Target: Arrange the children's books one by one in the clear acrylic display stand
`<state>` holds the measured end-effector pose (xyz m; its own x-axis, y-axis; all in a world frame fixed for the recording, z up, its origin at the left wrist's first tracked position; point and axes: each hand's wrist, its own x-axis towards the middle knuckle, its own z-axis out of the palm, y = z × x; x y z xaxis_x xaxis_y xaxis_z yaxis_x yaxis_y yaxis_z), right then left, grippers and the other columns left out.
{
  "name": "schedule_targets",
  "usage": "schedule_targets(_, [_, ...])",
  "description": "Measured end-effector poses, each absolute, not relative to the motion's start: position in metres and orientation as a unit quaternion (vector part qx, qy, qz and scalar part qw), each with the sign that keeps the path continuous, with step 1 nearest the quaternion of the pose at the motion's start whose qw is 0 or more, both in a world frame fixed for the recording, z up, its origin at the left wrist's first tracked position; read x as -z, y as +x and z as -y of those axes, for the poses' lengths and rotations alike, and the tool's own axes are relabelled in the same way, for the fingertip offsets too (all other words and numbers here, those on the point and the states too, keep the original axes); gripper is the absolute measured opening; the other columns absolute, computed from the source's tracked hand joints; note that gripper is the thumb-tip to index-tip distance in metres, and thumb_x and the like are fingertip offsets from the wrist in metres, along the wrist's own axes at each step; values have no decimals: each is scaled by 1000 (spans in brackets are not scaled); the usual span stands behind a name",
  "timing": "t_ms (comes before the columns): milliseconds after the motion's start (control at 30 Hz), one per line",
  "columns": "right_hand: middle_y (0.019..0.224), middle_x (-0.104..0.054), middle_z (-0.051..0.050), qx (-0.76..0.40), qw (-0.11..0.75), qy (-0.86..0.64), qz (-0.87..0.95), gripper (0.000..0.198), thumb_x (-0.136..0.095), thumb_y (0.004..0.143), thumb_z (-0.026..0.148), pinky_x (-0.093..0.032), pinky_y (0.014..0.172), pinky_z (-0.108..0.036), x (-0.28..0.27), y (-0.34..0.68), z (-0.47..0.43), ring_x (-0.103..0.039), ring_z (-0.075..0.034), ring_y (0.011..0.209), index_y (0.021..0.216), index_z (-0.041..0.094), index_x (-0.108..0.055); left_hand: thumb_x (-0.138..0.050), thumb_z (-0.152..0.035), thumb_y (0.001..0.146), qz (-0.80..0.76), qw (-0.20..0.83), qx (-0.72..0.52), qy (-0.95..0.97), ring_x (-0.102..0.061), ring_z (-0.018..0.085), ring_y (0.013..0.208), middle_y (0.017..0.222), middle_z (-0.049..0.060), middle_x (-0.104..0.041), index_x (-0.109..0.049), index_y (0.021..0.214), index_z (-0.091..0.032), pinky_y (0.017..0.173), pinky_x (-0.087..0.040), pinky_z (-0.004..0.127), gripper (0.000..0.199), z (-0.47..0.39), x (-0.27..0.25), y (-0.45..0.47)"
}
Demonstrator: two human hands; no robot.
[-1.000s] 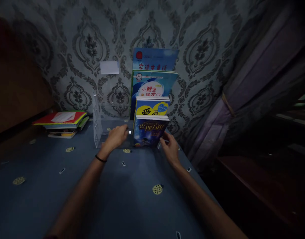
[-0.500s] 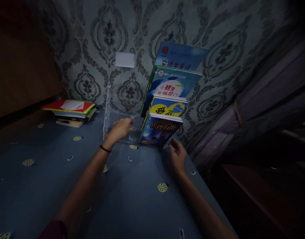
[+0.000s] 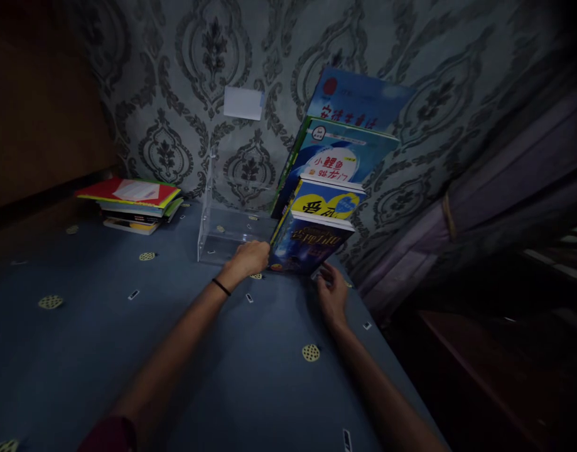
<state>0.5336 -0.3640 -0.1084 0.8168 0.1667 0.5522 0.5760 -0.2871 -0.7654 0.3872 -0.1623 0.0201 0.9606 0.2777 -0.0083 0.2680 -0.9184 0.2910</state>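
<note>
A clear plastic book rack [image 3: 204, 235] stands against the wall. Upright in its right part lean several books, stepped from tall at the back to a small dark blue book [image 3: 307, 245] in front. Behind that come a yellow-and-blue book [image 3: 326, 196], a light blue book [image 3: 349, 150] and a taller blue book [image 3: 363, 94]. My left hand [image 3: 253, 257], with a black band at the wrist, is closed at the rack's front, knuckles beside the front book's spine; its fingertips are hidden. My right hand [image 3: 333, 294] curls its fingers and thumb at the rack's front right corner.
A pile of books [image 3: 135, 204] with a red cover on top lies at the left by the wall. A white card [image 3: 243, 103] is on the patterned wallpaper. The blue tablecloth [image 3: 222, 370] ends at the right, near a tied curtain [image 3: 410, 220].
My left hand has moved right and toward me, from inside the rack to its front beside the books, with fingers more closed. My right hand stays at the rack's corner. The view shifted slightly.
</note>
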Motion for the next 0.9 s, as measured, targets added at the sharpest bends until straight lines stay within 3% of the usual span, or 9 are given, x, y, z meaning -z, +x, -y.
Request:
schedule_targets(133, [104, -66, -12, 194, 534, -786, 242, 46, -53, 79, 38, -55, 79, -44, 109, 536, 365, -65, -26, 93, 118, 18, -65, -44, -34, 100, -128, 144, -12, 981, -67, 30, 114, 121, 15, -71, -67, 112, -19, 90, -52, 37, 30, 170, -17, 388])
schedule_targets(600, [103, -68, -12, 169, 598, -753, 216, 45, -56, 82, 47, -55, 79, -44, 106, 522, 363, -65, -27, 94, 117, 20, -59, -44, -30, 100, -128, 114, -20, 985, -67, 29, 114, 120, 16, -71, -65, 115, -16, 89, -52, 36, 29, 172, -26, 384])
schedule_targets(733, [91, -68, -8, 151, 597, -761, 205, 35, -59, 78, 54, -55, 75, -43, 104, 519, 365, -65, -27, 86, 96, 23, -57, -44, -28, 100, -138, 110, -39, 984, -67, 28, 115, 119, 14, -71, -65, 112, -19, 89, -51, 35, 26, 166, -33, 381])
schedule_targets(900, [54, -52, 1, 112, 569, -778, 242, 42, -60, 75, 62, -42, 50, -31, 93, 516, 364, -51, -19, 52, 59, 24, -50, -44, -26, 100, -140, 112, -64, 982, -68, 29, 112, 114, 14, -72, -66, 109, -20, 86, -51, 36, 25, 157, -40, 379])
